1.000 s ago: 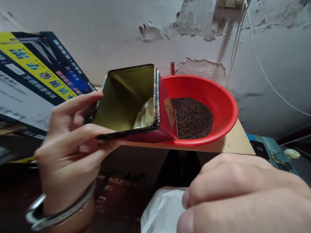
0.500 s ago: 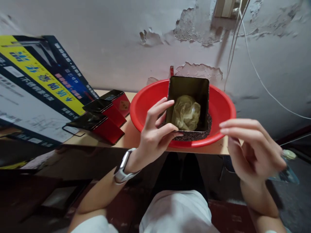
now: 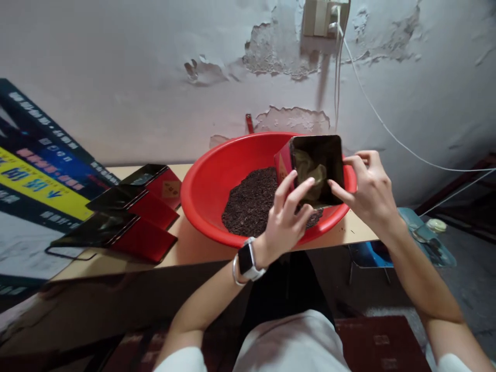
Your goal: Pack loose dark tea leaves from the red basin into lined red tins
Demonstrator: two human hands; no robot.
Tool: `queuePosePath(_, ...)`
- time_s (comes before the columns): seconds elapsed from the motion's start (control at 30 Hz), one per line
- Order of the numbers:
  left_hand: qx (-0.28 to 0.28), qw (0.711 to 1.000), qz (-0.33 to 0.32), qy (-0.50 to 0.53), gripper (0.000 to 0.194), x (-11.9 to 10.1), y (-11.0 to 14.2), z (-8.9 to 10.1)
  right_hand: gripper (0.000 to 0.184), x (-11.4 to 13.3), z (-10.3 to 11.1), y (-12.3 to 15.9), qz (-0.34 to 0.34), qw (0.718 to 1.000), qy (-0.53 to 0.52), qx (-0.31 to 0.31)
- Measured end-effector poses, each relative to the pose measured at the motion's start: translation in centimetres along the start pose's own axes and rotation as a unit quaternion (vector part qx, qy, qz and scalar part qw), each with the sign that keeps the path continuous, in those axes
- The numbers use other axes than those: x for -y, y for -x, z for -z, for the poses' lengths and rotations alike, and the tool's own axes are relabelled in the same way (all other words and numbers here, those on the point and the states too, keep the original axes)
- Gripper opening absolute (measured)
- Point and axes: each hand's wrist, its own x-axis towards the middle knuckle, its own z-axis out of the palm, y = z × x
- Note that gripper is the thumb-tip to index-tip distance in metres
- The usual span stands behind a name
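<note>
A red tin [image 3: 284, 161] with a dark inside is tipped over the right part of a red basin [image 3: 201, 206], its mouth facing me. Inside it sits a crumpled, yellowish clear plastic bag [image 3: 318, 178]. My right hand [image 3: 370, 191] grips the tin's right wall, thumb at the mouth and fingers at the outer side. My left hand [image 3: 287, 214] is at the lower left rim, fingers bent over the edge and fingertips close to the bag; its thumb is hidden. Dark loose tea leaves [image 3: 250, 201] lie heaped in the basin below.
Several open red tins [image 3: 151, 232] lie tilted on the table [image 3: 189, 256] left of the basin. A large printed carton [image 3: 39, 196] leans at far left. Behind is a peeling wall with a socket [image 3: 321, 18] and hanging white cables [image 3: 368, 98]. A blue stool [image 3: 372, 254] stands below right.
My right hand has come in from the right and taken hold of the tin. The tin has shifted right and turned, and my left hand's fingers have moved over its rim. The view has swung right.
</note>
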Motion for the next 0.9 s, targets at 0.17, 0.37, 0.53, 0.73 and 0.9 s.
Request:
queuePosePath(0.17,-0.037,0.995,-0.044,0.087,0.021,-8.3,-1.5,-2.8,0.033,-1.0,7.4,3.9,-0.165,0.968,0.154,0.109)
queuePosePath(0.37,0.076,0.982,-0.076,0.158,0.032,-15.8,-1.7,-8.7,0.033,-5.9,12.3,8.8,-0.302,0.888,0.257,0.233)
queuePosePath(0.53,0.138,0.969,-0.080,0.188,0.027,-17.8,0.4,-13.2,0.027,-8.3,10.9,11.1,-0.341,0.797,0.325,0.379)
queuePosePath(0.73,0.213,0.953,0.025,0.212,0.017,-16.7,0.7,-16.9,0.023,-8.7,5.9,9.8,-0.250,0.821,0.348,0.377)
queuePosePath(0.9,0.257,0.928,0.143,0.229,0.010,-14.2,-0.7,-19.4,0.029,-11.8,4.1,7.5,-0.214,0.879,0.317,0.286)
